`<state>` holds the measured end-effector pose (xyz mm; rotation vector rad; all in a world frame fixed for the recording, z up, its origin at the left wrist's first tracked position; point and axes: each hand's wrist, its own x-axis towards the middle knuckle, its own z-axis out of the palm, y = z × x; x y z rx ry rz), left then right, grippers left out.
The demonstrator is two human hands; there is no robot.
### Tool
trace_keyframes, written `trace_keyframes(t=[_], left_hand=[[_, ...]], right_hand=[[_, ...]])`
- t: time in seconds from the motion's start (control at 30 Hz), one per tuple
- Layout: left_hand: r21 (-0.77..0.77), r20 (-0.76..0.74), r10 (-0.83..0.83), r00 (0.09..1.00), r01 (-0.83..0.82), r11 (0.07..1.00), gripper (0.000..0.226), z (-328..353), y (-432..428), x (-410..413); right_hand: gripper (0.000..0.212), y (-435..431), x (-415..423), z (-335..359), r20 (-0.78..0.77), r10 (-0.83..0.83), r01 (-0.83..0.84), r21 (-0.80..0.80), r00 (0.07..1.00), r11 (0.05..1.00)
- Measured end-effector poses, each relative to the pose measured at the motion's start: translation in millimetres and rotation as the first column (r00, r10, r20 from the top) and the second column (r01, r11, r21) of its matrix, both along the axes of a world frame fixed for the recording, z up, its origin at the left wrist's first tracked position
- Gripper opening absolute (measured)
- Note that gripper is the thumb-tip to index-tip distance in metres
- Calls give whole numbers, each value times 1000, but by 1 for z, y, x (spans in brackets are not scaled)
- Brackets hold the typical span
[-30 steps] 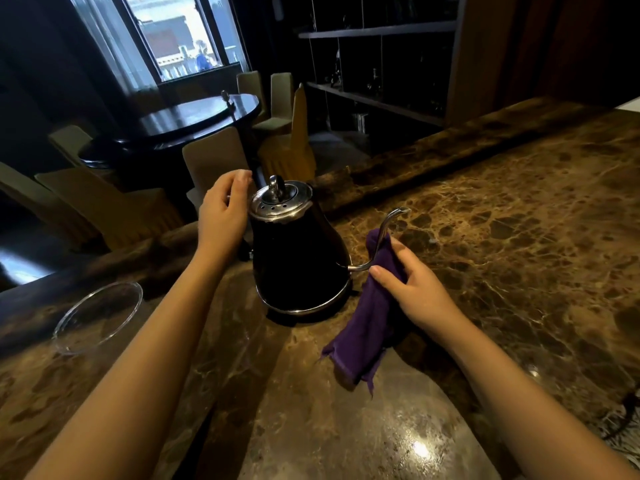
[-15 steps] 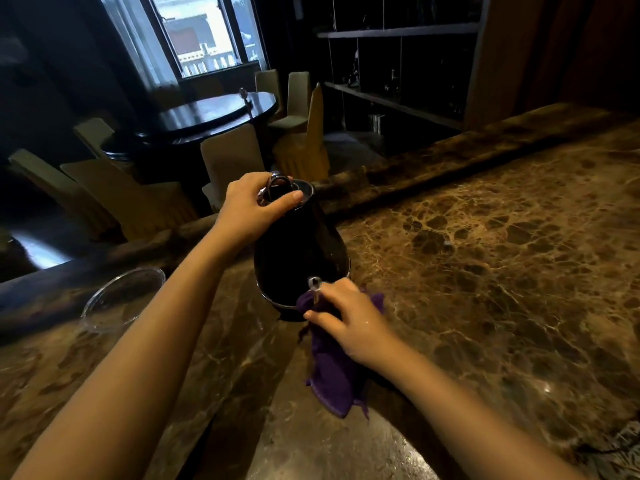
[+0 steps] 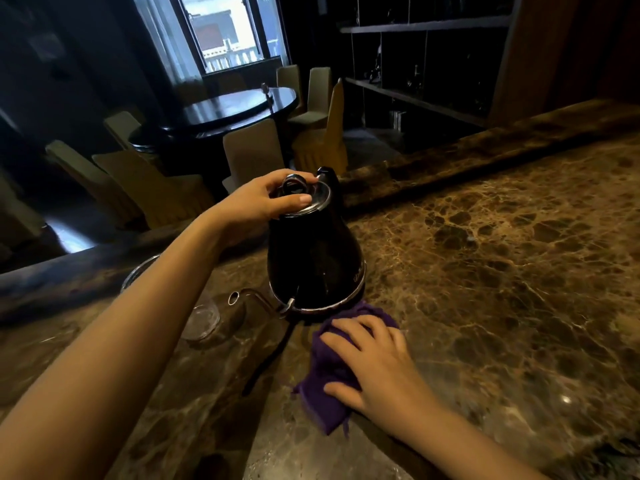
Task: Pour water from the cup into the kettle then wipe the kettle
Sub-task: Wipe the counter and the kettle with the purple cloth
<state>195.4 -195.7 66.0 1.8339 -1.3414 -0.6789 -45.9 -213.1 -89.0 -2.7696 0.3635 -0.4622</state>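
Observation:
A black kettle [image 3: 313,258] with a chrome lid and base ring stands on the brown marble counter [image 3: 502,271]. Its thin gooseneck spout [image 3: 247,295] points left, towards me. My left hand [image 3: 263,200] grips the lid at its ring knob from the left. My right hand [image 3: 375,367] presses a purple cloth [image 3: 327,386] flat on the counter just in front of the kettle's base. A clear glass cup [image 3: 204,318] stands left of the spout, partly hidden behind my left forearm.
The counter's raised dark ledge [image 3: 450,157] runs behind the kettle. Beyond it are a round dark table [image 3: 235,107] with covered chairs and a shelf unit. A black cord [image 3: 266,362] lies on the counter near the cloth.
The kettle has turned, so its spout swung from the right round to the left. My right hand came off the kettle's side and went down onto the counter with the cloth.

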Motion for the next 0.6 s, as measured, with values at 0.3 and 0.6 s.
trace_keyframes(t=[0.3,0.6], left_hand=[[215,176,-156,972,117,970,65,19,-3,2],[177,160,-18,987,-11,984,45,8,-8,0]], right_hand=[[38,-29,7,68,532,-309,116,364,788,924],[52,-12,76,41,333,-270,299,-36,903,954]])
